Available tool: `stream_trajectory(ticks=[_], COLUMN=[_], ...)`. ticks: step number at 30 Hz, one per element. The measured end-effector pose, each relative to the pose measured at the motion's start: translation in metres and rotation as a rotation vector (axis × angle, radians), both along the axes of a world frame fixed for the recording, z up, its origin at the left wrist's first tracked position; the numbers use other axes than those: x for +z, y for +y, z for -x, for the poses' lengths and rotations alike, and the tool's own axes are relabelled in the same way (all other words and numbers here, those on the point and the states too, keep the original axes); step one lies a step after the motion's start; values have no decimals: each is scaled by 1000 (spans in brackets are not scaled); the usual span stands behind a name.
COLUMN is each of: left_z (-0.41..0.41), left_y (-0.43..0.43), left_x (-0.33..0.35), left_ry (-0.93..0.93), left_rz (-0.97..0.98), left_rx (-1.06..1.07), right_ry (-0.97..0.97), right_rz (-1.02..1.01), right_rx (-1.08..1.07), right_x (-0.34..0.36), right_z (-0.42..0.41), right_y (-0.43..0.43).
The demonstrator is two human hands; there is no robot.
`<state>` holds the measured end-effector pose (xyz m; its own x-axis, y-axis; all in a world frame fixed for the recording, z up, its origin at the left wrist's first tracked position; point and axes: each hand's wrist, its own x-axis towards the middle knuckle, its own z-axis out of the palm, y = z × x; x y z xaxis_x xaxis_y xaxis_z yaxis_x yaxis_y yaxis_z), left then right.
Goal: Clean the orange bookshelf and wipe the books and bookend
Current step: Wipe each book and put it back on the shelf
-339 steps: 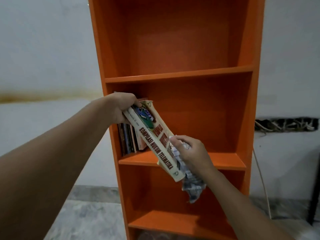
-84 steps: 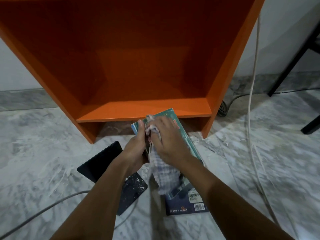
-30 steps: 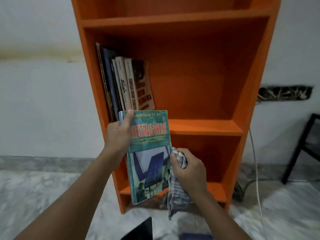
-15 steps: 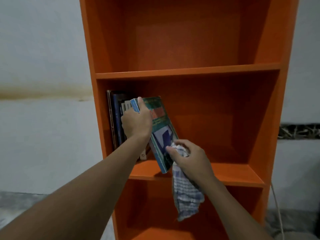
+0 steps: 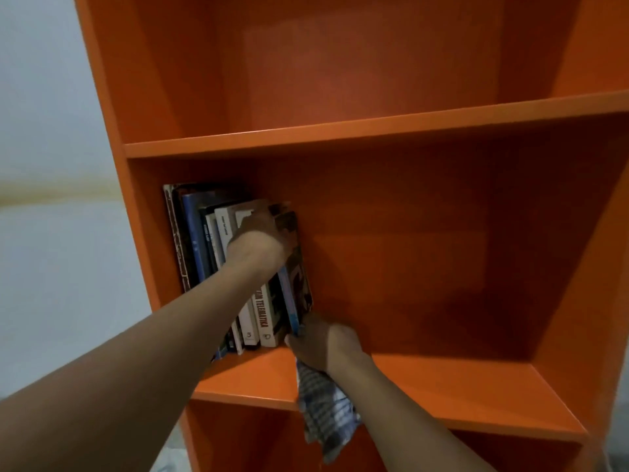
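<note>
The orange bookshelf point(image 5: 391, 131) fills the view. On its middle shelf a row of books point(image 5: 204, 240) stands against the left wall. At the right end of that row stands the green-covered book point(image 5: 299, 284), nearly upright. My left hand point(image 5: 258, 243) grips its top edge. My right hand point(image 5: 320, 345) is at the book's lower corner and holds a blue-and-white checked cloth point(image 5: 326, 413), which hangs over the shelf's front edge. No bookend is in view.
The upper shelf point(image 5: 374, 69) holds nothing. To the right of the books the middle shelf board point(image 5: 459, 386) is bare. A pale wall point(image 5: 51, 233) lies to the left of the bookshelf.
The green book was tilted outside the row half a second ago; now it stands in the row's right end. Both hands moved in with it, and the camera came closer.
</note>
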<state>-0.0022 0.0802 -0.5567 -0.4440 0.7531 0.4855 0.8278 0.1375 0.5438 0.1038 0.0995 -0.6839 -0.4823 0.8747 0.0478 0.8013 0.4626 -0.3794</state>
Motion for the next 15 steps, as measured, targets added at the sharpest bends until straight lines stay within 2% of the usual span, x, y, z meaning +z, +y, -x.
stream_trajectory(ticks=[1,4,6,10,15], left_z=[4,16,28,40,36], left_y=[-2,-12,-9,-4,-3], left_x=[1,-8,-18,-27,-30], left_ry=[169,760,958,878,805], left_rz=[17,-115,-180,-47,-17], left_rx=[29,145,214,209,183], right_ry=[-7,1,52,121,189], right_rz=[48,150,178,175,102], right_rx=[0,11,-11,-23,49], right_x=[-1,-4,-7,-15,-10], right_z=[7,24,31,35,30], right_y=[7,23,31,50,53])
